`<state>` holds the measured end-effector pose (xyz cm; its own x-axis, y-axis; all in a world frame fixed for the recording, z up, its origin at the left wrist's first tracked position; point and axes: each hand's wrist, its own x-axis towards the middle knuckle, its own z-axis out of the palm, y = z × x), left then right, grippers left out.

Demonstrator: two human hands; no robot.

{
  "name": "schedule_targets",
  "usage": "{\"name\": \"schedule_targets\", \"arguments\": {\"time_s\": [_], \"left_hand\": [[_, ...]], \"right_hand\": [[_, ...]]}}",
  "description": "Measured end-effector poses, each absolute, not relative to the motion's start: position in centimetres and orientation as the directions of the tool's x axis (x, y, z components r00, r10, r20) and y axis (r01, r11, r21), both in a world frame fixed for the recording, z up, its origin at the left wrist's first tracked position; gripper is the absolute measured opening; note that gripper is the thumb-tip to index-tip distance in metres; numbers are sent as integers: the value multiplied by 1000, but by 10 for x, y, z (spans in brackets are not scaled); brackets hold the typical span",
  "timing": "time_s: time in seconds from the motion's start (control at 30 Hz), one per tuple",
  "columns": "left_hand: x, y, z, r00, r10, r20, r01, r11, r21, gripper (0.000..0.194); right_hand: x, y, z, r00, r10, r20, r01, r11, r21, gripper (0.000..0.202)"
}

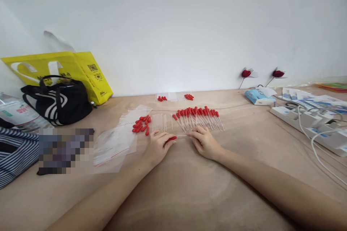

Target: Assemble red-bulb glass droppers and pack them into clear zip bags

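My left hand pinches a red rubber bulb between thumb and fingers. Facing it, my right hand grips a clear glass dropper tube, whose end points at the bulb. Tube and bulb look very close; whether they touch I cannot tell. Just beyond my left hand lie a pile of loose red bulbs and a row of bare glass tubes. Past my right hand, several droppers with red bulbs fitted lie side by side on the wooden table.
Clear zip bags are spread at left, near a black bag and a yellow bag. More bagged red bulbs lie by the wall. A tissue pack and a power strip with white cables are at right.
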<state>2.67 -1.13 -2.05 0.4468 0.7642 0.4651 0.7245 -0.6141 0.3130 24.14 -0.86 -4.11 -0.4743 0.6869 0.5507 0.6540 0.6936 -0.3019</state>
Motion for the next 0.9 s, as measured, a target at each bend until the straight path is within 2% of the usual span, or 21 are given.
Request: {"name": "schedule_targets", "arguments": {"time_s": [0.3, 0.47, 0.9], "left_hand": [[28, -13, -19, 408, 736, 540, 729, -619, 293, 19], [28, -13, -20, 416, 726, 548, 726, -628, 280, 18], [27, -17, -17, 426, 737, 524, 702, -635, 322, 16]], "right_hand": [[237, -16, -35, -529, 627, 571, 556, 765, -325, 23], [236, -16, -35, -458, 643, 615, 570, 742, -351, 23], [234, -17, -38, -551, 526, 648, 484, 834, -266, 22]]}}
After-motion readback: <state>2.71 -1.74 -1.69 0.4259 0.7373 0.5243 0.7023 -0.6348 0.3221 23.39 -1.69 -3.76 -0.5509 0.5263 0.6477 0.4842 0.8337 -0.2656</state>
